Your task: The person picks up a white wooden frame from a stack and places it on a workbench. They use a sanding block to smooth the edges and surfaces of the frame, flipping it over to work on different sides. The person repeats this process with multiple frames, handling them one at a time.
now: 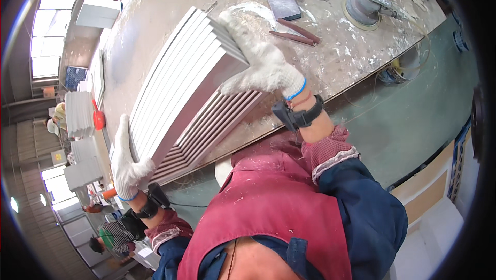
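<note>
A stack of white frames (178,78) stands on edge on the worktable, with grooved rails and mitred-looking corners. My left hand (126,161), in a white knit glove with blue trim, clasps the stack's left end, the thumb on its near side. At the other end my right hand (263,68), gloved the same way, grips the corner with its fingers over the far side and its thumb along the near face. Both hands hold the frames together between them. The fingertips behind the stack are partly hidden.
Beyond my right hand lie folded brown abrasive strips (297,33), a dark sanding block (283,4) and a round sander (361,11) with a hose. A bucket (405,68) stands below the worktable (341,68). White stacks (80,114) and other people (116,233) are at left.
</note>
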Available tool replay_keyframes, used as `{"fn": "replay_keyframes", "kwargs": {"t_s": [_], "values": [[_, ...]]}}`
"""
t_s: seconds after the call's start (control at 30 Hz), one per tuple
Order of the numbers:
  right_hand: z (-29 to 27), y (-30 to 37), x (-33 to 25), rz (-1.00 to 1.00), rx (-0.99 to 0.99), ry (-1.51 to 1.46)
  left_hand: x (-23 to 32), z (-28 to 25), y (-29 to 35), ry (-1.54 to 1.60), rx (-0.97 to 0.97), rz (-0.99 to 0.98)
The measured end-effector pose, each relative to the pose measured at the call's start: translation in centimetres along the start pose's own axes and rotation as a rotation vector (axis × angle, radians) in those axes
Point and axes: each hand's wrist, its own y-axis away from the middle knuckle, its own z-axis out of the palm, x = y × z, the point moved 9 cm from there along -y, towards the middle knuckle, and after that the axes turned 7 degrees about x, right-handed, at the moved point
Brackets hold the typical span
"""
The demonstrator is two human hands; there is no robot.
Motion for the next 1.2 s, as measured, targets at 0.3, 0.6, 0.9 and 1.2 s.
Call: {"fn": "replay_keyframes", "kwargs": {"t_s": [0.3,0.6,0.9,1.2], "values": [[-0.4,0.5,-0.7,-0.068,-0.004,0.160,2.0,1.1,-0.3,-0.092,-0.032,0.045],[0.6,0.2,-0.4,-0.008,-0.092,0.037,2.5,1.7,-1.5,-0.146,-0.090,0.002],[1.3,-0.3,-0.4,-0.029,0.068,0.162,2.9,1.8,-2.5,-0.209,-0.063,-0.006],[-0.7,0.2,2.0,-0.063,-0.015,-0.265,2.8,1.5,-1.5,-0.251,-0.011,0.021]]}}
